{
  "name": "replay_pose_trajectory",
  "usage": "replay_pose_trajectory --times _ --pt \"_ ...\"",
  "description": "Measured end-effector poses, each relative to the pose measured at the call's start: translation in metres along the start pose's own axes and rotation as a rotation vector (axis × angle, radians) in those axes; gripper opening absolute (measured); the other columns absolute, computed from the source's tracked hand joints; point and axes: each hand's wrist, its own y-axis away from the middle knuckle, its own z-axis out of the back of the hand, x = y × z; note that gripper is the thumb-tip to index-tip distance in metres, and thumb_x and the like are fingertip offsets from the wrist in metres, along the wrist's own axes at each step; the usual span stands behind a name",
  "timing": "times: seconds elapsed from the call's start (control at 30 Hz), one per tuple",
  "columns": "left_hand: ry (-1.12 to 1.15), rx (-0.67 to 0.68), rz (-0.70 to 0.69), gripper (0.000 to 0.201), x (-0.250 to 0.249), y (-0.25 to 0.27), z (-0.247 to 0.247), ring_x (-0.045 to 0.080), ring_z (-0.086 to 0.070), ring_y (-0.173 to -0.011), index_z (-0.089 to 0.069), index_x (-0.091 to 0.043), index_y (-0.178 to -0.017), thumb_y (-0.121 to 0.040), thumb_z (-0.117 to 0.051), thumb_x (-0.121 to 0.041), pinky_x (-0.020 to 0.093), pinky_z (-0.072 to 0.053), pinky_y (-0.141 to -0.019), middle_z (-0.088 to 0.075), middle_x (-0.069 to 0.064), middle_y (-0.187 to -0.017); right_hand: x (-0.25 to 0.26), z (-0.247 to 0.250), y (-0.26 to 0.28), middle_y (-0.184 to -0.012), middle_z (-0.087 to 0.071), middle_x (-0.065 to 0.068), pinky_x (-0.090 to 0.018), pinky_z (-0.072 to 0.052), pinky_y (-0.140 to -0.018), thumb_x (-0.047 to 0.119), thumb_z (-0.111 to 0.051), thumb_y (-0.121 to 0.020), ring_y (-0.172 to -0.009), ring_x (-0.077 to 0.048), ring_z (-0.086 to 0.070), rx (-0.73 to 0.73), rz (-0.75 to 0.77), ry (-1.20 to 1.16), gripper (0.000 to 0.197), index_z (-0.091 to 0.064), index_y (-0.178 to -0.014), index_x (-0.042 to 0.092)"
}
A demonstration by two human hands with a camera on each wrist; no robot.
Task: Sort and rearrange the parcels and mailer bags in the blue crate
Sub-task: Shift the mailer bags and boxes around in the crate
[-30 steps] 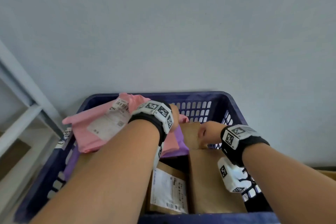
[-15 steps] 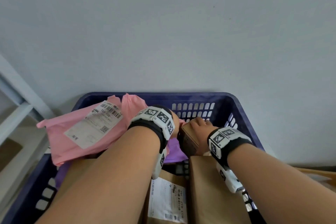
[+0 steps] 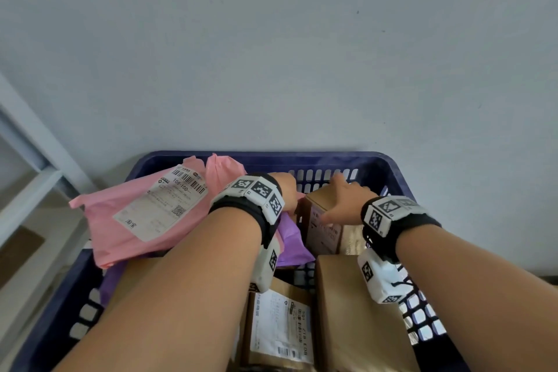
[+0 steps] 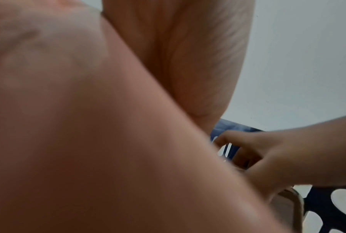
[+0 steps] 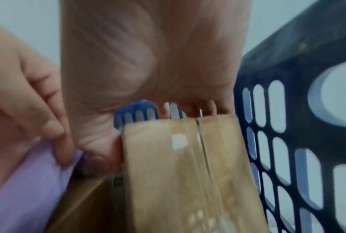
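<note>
The box [image 3: 324,220] is being gripped from above by the right hand [image 3: 341,202] at the crate's [image 3: 389,169] far wall. The bags [image 3: 145,217] are being gripped by the left hand [image 3: 287,190]. Next, the box probably needs a seat beside the wall.

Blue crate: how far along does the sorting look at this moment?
Midway at best. Two brown parcels lie flat side by side at the near end of the blue crate. The right hand grips a small cardboard box; the left hand holds the purple mailer. The pink mailer overhangs the rim, unplaced.
</note>
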Motion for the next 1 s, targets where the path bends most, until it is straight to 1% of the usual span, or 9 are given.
replay_pose_trajectory --times 0.1,0.17,0.3,0.43,0.53,0.67,0.8,0.93,1.0 --pt "0.025 -0.031 -0.018 0.021 0.000 0.002 0.000 0.018 -0.054 -0.083 -0.063 -0.006 -0.103 -0.091 -0.063 -0.024 0.025 -0.043 -0.074 -0.058 0.007 -0.095 -0.009 0.014 0.008 -0.127 -0.055 -0.010 -0.035 -0.050 -0.088 0.038 -0.069 -0.077 -0.111 -0.028 -0.057 -0.139 -0.002 -0.180 0.078 -0.026 -0.139 0.017" --pt "-0.016 -0.016 -0.020 0.030 0.000 0.005 -0.001 0.019 -0.053 -0.086 -0.064 -0.005 -0.115 -0.094 -0.060 -0.025 0.025 -0.042 -0.076 -0.056 0.007 -0.098 -0.015 0.020 0.013 -0.120 -0.058 -0.006 -0.031 -0.048 -0.086 0.038 -0.070 -0.081 -0.109 -0.025 -0.059 -0.121 0.004 -0.215 0.075 -0.030 -0.138 0.014" --pt "0.004 -0.007 -0.037 0.031 -0.001 0.006 -0.001 0.019 -0.051 -0.085 -0.066 -0.003 -0.117 -0.096 -0.056 -0.022 0.026 -0.041 -0.075 -0.056 0.008 -0.094 -0.014 0.004 0.017 -0.140 -0.050 -0.006 -0.033 -0.046 -0.095 0.055 -0.071 -0.075 -0.121 -0.024 -0.054 0.091 -0.055 -0.060 0.097 -0.020 -0.148 0.014" --pt "0.104 -0.095 -0.061 0.032 0.006 0.001 -0.005 0.017 -0.050 -0.085 -0.067 -0.006 -0.116 -0.093 -0.059 -0.026 0.024 -0.040 -0.077 -0.047 -0.004 -0.069 -0.006 -0.020 0.009 -0.140 -0.049 -0.005 -0.037 -0.045 -0.095 0.067 -0.073 -0.060 -0.120 -0.026 -0.053 0.150 -0.071 0.056 0.112 -0.018 -0.148 0.023" --pt "0.110 -0.119 -0.065 0.033 0.011 -0.003 -0.007 0.016 -0.051 -0.086 -0.067 -0.006 -0.115 -0.092 -0.060 -0.029 0.025 -0.042 -0.077 -0.045 -0.006 -0.067 0.004 -0.031 0.003 -0.134 -0.052 -0.006 -0.040 -0.046 -0.092 0.061 -0.077 -0.054 -0.114 -0.027 -0.056 0.143 -0.038 0.091 0.114 -0.015 -0.145 0.029" --pt "0.117 -0.032 -0.066 0.028 0.011 -0.005 -0.002 0.019 -0.057 -0.091 -0.068 -0.004 -0.108 -0.093 -0.061 -0.025 0.028 -0.045 -0.081 -0.064 0.006 -0.097 0.013 -0.029 -0.001 -0.130 -0.049 -0.010 -0.043 -0.051 -0.090 0.059 -0.073 -0.055 -0.109 -0.029 -0.057 0.084 -0.043 0.138 0.108 -0.019 -0.143 0.028" --pt "0.128 -0.027 -0.063 0.023 0.010 -0.002 -0.001 0.022 -0.063 -0.096 -0.065 -0.007 -0.104 -0.089 -0.067 -0.024 0.032 -0.051 -0.090 -0.063 0.010 -0.101 0.004 -0.003 0.004 -0.130 -0.051 -0.009 -0.036 -0.053 -0.081 0.066 -0.059 -0.060 -0.098 -0.025 -0.058 0.014 -0.085 0.002 0.104 -0.019 -0.147 0.024" --pt "0.080 -0.020 -0.055 0.015 0.007 -0.001 -0.003 0.019 -0.059 -0.088 -0.059 -0.011 -0.096 -0.089 -0.065 -0.023 0.030 -0.051 -0.085 -0.066 0.009 -0.104 -0.009 0.023 0.007 -0.129 -0.058 -0.009 -0.042 -0.049 -0.096 0.062 -0.051 -0.077 -0.111 -0.030 -0.060 -0.038 -0.141 -0.290 0.092 -0.009 -0.150 0.027" --pt "0.102 -0.014 -0.061 0.022 0.004 0.002 -0.003 0.019 -0.062 -0.095 -0.057 -0.011 -0.108 -0.091 -0.064 -0.024 0.030 -0.051 -0.089 -0.066 0.009 -0.116 -0.015 0.032 0.008 -0.132 -0.056 -0.010 -0.043 -0.046 -0.100 0.058 -0.049 -0.082 -0.114 -0.030 -0.058 -0.063 -0.176 -0.468 0.084 -0.010 -0.149 0.027"
